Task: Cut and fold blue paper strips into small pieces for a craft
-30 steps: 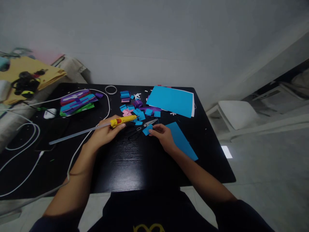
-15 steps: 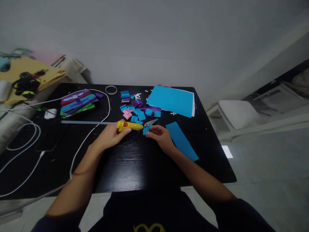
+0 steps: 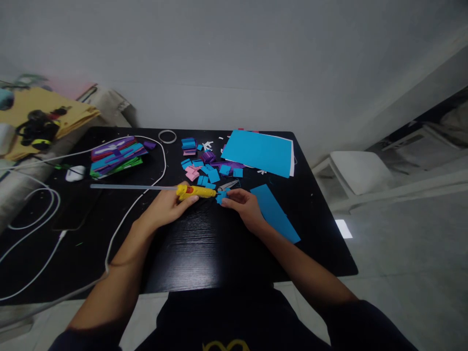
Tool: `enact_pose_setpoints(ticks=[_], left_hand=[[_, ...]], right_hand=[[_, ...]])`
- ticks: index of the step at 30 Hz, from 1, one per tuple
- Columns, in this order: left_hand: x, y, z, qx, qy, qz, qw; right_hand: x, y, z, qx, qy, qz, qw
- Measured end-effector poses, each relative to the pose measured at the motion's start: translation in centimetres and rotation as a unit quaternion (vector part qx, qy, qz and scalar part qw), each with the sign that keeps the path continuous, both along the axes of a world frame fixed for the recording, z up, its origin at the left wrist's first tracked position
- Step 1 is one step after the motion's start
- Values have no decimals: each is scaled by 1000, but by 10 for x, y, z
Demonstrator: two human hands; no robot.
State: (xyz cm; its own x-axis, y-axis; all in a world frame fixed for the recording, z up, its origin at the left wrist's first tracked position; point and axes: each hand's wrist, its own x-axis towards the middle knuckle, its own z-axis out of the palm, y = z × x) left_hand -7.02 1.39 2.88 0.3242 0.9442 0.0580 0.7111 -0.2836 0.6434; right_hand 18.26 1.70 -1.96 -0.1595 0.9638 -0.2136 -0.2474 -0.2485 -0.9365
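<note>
My left hand (image 3: pixel 168 207) is closed round a yellow hot glue gun (image 3: pixel 195 191), which has a long glue stick (image 3: pixel 131 186) poking out of its back. The gun's nozzle points right and meets a small blue paper piece (image 3: pixel 221 196); whether it touches the paper I cannot tell. My right hand (image 3: pixel 244 207) pinches that piece between thumb and fingers. Just behind it lie scissors (image 3: pixel 227 185), partly hidden. Several small blue paper pieces (image 3: pixel 213 176) and pink paper pieces (image 3: pixel 192 173) are scattered beyond the gun.
A large blue sheet (image 3: pixel 259 151) lies at the back right, and a blue strip (image 3: pixel 275 213) beside my right wrist. Folded coloured paper (image 3: pixel 117 157) is stacked at the left. A white cable (image 3: pixel 128 214) crosses my left forearm. A white stool (image 3: pixel 356 171) stands right of the black table.
The small blue piece in my right hand has turned slightly under the nozzle. Both hands stay almost in the same place, and the glue gun has hardly moved.
</note>
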Motion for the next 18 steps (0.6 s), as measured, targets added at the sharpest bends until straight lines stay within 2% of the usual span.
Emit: enact_pose_setpoints(ticks=[9, 18], left_hand=[[1, 0, 0, -6, -1, -15, 1000], [0, 1, -3, 12, 8, -3, 1000]], right_hand=[[0, 1, 3, -38, 16, -14, 999], [-1, 0, 2, -39, 27, -19, 999]])
